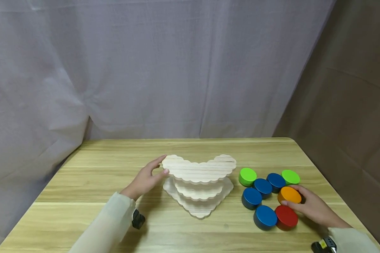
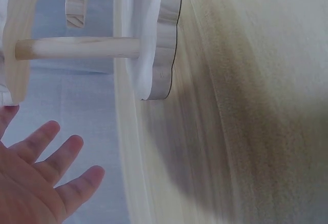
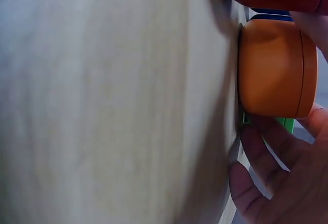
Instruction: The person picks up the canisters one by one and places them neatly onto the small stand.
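A pale wooden three-tier stand (image 1: pixel 198 172) with scalloped edges stands mid-table in the head view. Round dowels, one seen as a wooden rod (image 2: pixel 77 48) in the left wrist view, join its boards. My left hand (image 1: pixel 146 181) grips the left end of the top board between thumb and index finger; its other fingers (image 2: pixel 69 155) are spread apart below that board. At the right, my right hand (image 1: pixel 315 207) holds a round orange tin (image 1: pixel 289 195) between thumb and fingers. In the right wrist view the orange tin (image 3: pixel 271 67) sits close to the tabletop.
Around the orange tin stand a red tin (image 1: pixel 286 217), several blue tins (image 1: pixel 251 198) and two green tins, one a lime-green tin (image 1: pixel 248 176) nearest the stand. A grey curtain (image 1: pixel 190 70) hangs behind the wooden table (image 1: pixel 107 168), and a brown cloth (image 1: pixel 345 116) runs along the right.
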A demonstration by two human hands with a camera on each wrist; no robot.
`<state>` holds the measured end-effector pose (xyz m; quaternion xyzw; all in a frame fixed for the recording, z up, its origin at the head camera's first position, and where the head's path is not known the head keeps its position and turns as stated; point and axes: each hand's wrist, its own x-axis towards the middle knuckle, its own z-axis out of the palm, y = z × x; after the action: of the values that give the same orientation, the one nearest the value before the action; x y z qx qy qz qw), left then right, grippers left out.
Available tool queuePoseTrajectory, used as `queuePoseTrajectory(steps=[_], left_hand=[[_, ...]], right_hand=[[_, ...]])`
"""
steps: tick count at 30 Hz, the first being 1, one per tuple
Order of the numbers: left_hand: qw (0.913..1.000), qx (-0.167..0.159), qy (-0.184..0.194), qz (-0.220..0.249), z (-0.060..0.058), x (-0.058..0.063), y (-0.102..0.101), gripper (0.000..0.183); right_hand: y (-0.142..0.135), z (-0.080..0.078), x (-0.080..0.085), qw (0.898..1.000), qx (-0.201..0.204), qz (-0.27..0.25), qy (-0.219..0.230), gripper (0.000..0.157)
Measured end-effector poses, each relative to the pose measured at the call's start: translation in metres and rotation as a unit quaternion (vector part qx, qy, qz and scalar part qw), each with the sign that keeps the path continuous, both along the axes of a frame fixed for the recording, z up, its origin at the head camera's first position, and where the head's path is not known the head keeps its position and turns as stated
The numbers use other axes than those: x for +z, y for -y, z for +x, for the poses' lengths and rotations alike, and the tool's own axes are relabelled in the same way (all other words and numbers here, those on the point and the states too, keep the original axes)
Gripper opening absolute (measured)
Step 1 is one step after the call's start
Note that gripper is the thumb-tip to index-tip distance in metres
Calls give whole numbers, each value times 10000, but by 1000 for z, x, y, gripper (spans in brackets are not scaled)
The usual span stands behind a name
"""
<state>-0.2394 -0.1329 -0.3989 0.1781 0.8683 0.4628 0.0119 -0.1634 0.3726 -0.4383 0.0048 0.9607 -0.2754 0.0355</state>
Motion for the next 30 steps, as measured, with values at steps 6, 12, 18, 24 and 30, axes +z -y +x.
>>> queuePoseTrajectory(steps=[6,12,18,24,30], left_hand=[[9999,-20,-67,82,1,0,0,59],[9999,107,-33,72,3,1,-2,58],[9997,152,-73,193,2,-2,-2,55],[9988,234,189,399,6,2,-5,53],[9974,298,302,578,7,2,-9,52]], right_hand=[[1,0,0,9999,70,-31,-137,77],[1,0,2,9993,94,86,-344,74],[0,3,11,9980,-13,308,-557,75],[10,4,29,9962,-94,399,-770,78],[27,1,45,9931,-107,453,-1076,79]])
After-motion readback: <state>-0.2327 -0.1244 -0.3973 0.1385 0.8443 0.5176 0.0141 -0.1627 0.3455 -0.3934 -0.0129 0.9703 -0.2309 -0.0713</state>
